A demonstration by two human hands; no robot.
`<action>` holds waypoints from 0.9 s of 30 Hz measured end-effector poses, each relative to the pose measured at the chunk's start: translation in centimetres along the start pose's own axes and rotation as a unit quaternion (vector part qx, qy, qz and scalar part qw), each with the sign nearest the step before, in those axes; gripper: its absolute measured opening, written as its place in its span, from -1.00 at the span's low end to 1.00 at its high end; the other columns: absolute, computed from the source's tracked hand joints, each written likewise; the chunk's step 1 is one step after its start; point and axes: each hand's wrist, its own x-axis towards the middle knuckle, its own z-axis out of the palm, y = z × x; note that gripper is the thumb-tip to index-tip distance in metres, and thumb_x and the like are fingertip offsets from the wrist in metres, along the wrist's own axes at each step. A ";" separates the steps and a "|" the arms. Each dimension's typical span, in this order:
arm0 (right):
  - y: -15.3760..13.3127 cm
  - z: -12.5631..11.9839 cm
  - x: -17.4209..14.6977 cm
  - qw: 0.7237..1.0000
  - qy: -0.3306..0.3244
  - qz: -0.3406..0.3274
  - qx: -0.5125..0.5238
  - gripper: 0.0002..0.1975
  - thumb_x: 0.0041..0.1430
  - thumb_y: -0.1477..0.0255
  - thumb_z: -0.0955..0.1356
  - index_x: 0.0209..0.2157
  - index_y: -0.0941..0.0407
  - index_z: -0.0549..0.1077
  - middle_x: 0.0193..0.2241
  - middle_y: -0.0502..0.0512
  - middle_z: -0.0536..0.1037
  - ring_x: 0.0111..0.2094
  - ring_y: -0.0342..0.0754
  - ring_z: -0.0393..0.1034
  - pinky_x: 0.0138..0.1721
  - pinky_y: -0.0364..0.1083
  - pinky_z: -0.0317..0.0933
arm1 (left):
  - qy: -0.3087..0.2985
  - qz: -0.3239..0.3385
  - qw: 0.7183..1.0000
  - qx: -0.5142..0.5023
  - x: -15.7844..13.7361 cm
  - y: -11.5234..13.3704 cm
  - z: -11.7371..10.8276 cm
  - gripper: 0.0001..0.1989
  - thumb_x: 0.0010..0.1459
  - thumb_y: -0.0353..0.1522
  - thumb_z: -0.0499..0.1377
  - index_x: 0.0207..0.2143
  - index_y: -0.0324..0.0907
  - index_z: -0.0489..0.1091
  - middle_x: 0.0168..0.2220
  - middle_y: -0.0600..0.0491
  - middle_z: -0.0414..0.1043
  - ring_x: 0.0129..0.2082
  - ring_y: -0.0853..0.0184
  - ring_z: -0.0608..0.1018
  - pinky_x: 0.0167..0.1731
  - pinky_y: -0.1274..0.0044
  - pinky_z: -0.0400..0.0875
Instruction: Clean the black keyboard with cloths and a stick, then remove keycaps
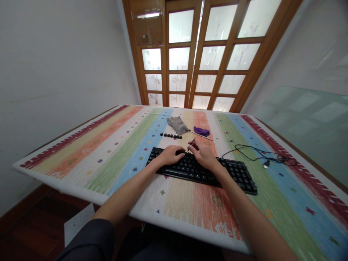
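A black keyboard (195,172) lies slightly slanted on the table in front of me. My left hand (170,155) grips its far edge left of the middle, thumb over the upper keys and fingers reaching towards the back. Pinched in my right hand (201,154) is a thin dark tool (194,140), its lower end down at the top row of keys close to my left fingertips. Its exact kind is too small to make out. Behind the keyboard, several loose black keycaps (171,136) stand in a row.
Beyond the keycaps lie a grey cloth (177,125) and a crumpled purple cloth (201,131), with a thin light stick (201,135) beside them. The keyboard's coiled cable (272,157) and USB plug (266,164) rest at right. A striped tablecloth (108,156) covers the table.
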 end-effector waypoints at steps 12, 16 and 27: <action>1.9 0.3 0.4 0.993 0.010 0.078 0.091 -0.79 0.24 0.32 0.25 -0.19 0.14 0.40 -0.40 0.14 0.60 -0.43 -0.04 0.50 -0.34 -0.06 0.38 | 0.000 -0.009 1.000 -0.004 -0.1 0.2 -0.1 -0.75 0.22 -0.37 0.15 -0.10 -0.20 0.53 -0.10 -0.06 0.61 -0.10 0.19 0.61 0.00 0.37 0.43; 1.7 0.5 0.5 0.992 0.025 0.084 0.093 -0.82 0.23 0.36 0.24 -0.23 0.13 0.40 -0.41 0.13 0.61 -0.45 -0.05 0.49 -0.33 -0.06 0.38 | 0.000 -0.011 1.000 -0.005 -0.1 0.2 -0.1 -0.75 0.22 -0.38 0.14 -0.09 -0.21 0.53 -0.10 -0.07 0.60 -0.09 0.19 0.61 0.00 0.38 0.43; 1.7 1.4 1.3 0.987 0.043 0.095 0.124 -0.89 0.20 0.40 0.22 -0.29 0.10 0.34 -0.47 0.09 0.58 -0.52 -0.06 0.49 -0.41 -0.07 0.37 | 0.005 -0.014 1.000 -0.009 0.0 0.2 -0.1 -0.76 0.20 -0.37 0.15 -0.12 -0.20 0.53 -0.12 -0.04 0.61 -0.12 0.21 0.61 -0.01 0.39 0.43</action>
